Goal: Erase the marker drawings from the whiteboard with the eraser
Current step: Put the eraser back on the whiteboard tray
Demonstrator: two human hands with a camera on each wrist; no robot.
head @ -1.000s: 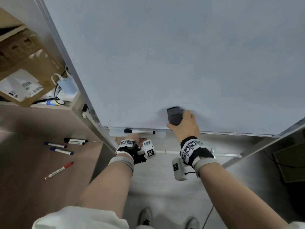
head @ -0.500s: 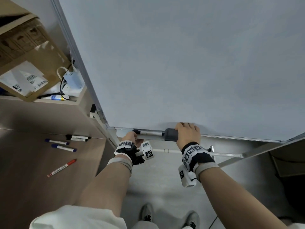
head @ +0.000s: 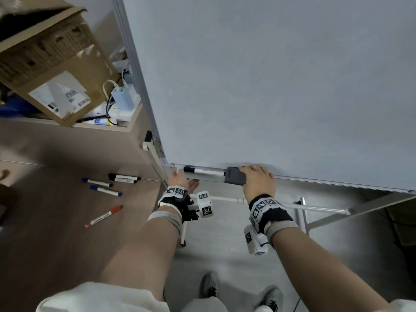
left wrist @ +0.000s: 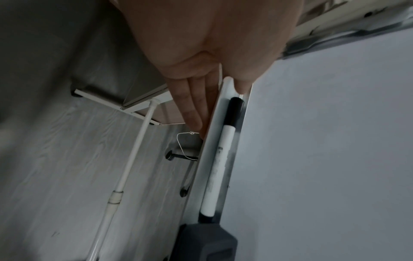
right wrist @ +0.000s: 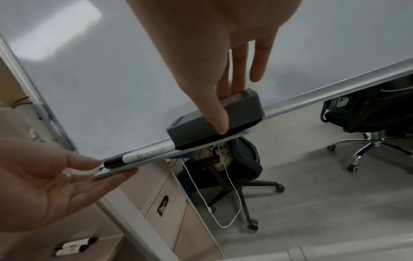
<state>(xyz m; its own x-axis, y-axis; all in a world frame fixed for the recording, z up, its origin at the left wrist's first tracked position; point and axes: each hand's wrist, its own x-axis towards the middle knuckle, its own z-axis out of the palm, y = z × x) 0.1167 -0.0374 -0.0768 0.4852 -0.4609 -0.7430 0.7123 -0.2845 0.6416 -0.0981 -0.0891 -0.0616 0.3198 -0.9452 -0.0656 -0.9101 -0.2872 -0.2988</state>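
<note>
Whiteboard surface, pale grey and framed in silver metal point(head: 270, 86), fills most of the head view and shows no marker lines in any view. Only the head view takes in the wooden desk point(head: 56, 221) to the left with its scattered markers point(head: 105, 190), and the torn cardboard box point(head: 51, 64) on the shelf above it. Only the right wrist view shows the black swivel office chairs point(right wrist: 368, 113) on the floor behind the board. The left wrist view alone looks along the narrow white tray point(left wrist: 208, 167) under the board's bottom edge, where a black-capped white marker point(left wrist: 221, 159) lies lengthwise, its far end beside the dark grey block eraser point(head: 235, 176).

The eraser sits on the tray against the board's lower frame. The right hand point(head: 258, 182) grips it, thumb curled down its front face and fingers point(right wrist: 239, 70) reaching over the top behind it. The left hand point(head: 182, 181) is spread flat, fingers point(left wrist: 192, 106) straight and together under the tray's left end, thumb at the tray's end above; it touches the tray without clasping anything.
</note>
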